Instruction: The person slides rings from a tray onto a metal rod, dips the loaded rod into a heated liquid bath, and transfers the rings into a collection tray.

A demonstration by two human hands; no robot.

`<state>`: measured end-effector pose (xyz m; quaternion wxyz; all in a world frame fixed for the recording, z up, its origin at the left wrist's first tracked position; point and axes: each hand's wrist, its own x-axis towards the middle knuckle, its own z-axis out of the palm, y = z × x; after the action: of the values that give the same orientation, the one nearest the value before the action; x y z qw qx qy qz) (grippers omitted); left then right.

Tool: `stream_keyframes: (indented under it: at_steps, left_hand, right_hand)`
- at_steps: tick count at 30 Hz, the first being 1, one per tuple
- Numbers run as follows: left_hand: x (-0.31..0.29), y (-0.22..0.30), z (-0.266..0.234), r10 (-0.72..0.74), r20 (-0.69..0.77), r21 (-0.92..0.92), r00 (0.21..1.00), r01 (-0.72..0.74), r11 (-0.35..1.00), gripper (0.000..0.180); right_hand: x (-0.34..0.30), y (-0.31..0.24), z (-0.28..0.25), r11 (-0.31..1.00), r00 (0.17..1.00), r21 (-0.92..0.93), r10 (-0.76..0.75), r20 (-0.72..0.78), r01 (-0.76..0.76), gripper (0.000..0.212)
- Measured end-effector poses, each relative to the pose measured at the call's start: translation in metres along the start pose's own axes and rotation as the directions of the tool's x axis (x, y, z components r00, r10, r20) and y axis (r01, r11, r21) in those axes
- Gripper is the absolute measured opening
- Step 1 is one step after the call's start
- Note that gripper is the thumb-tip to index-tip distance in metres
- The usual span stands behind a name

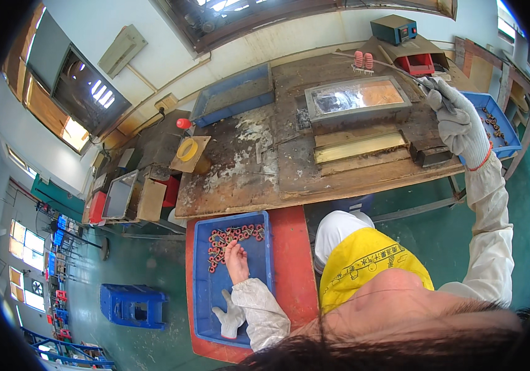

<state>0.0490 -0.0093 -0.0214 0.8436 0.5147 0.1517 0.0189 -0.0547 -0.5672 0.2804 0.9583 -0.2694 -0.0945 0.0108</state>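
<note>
Down in the blue tray [203,290] on the red stool [293,260], the bare left hand [236,260] lies among the small red ring-shaped coils [231,236], fingers loosely curled over them as if gathering a few; whether it actually pinches one cannot be told. A spare white glove [229,316] lies in the same tray near the forearm, probably shed so the bare fingers can feel the small parts. Across the worn wooden table [240,179], the gloved right hand [456,117] is closed around a long thin rod [388,65] that carries two red coils [363,60] over the far side of the shallow metal bath [357,98]; the glove and the rod's length seem meant to keep the hand away from the bath. Just past that hand sits a second blue tray [505,131] holding dark finished pieces. Farther left on the table rest a yellow tape roll [186,149] and an empty blue bin [234,94].
</note>
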Motion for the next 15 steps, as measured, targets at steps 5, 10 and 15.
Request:
stream_keyframes:
  at_steps: [5,10,15]
  left_hand:
    - [0.0,-0.001,0.0,0.005,0.004,-0.003,1.0,-0.005,1.0,0.018]
    - [0.001,-0.002,-0.001,0.013,0.006,0.014,1.0,-0.013,1.0,0.018]
    - [0.0,0.0,0.001,-0.009,0.005,0.002,1.0,0.009,1.0,0.018]
  right_hand:
    - [-0.005,0.005,0.009,1.0,1.0,-0.013,0.006,0.019,-0.005,0.031]
    - [-0.009,0.012,0.018,0.994,0.996,-0.089,-0.068,-0.055,0.063,0.028]
    - [-0.008,0.015,0.019,0.981,0.99,-0.161,-0.119,-0.078,0.105,0.028]
